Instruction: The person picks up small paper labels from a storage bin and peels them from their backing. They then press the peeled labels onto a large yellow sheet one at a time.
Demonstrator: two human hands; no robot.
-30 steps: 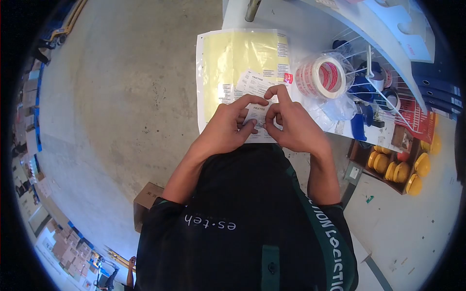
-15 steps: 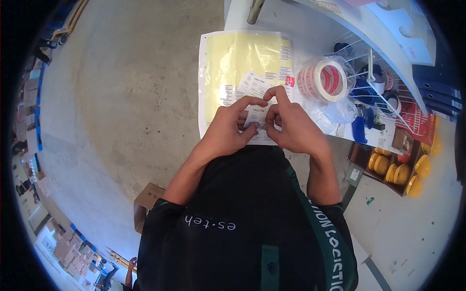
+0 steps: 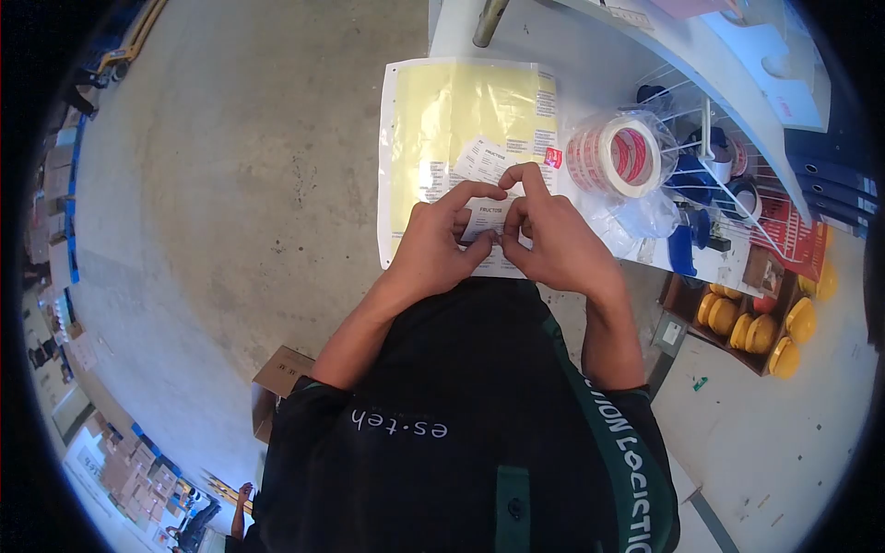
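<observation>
A small white label printed "FRUCTOSE" (image 3: pixel 487 219) is between my hands. My left hand (image 3: pixel 437 238) is closed on its left side, with thumb and fingers bent at the edge. My right hand (image 3: pixel 557 238) is curled in a pinch at the label's right edge, its thumb near my left thumb. Both index fingers meet above the label. Just beyond my fingertips, a second white label (image 3: pixel 481 158) rests at an angle on a yellow sheet with printed labels (image 3: pixel 419 111). My hands cover the near part of that sheet.
Right of the sheet stand rolls of red-and-white packing tape (image 3: pixel 629 157) in clear plastic. Behind them is a white wire rack (image 3: pixel 714 138). A brown box (image 3: pixel 758 355) holds several yellow round items. An open cardboard box (image 3: pixel 280 373) is on the floor, lower left.
My right thumb and fingers have come closer to my left thumb at the label's lower edge. The yellow sheet and tape rolls look the same.
</observation>
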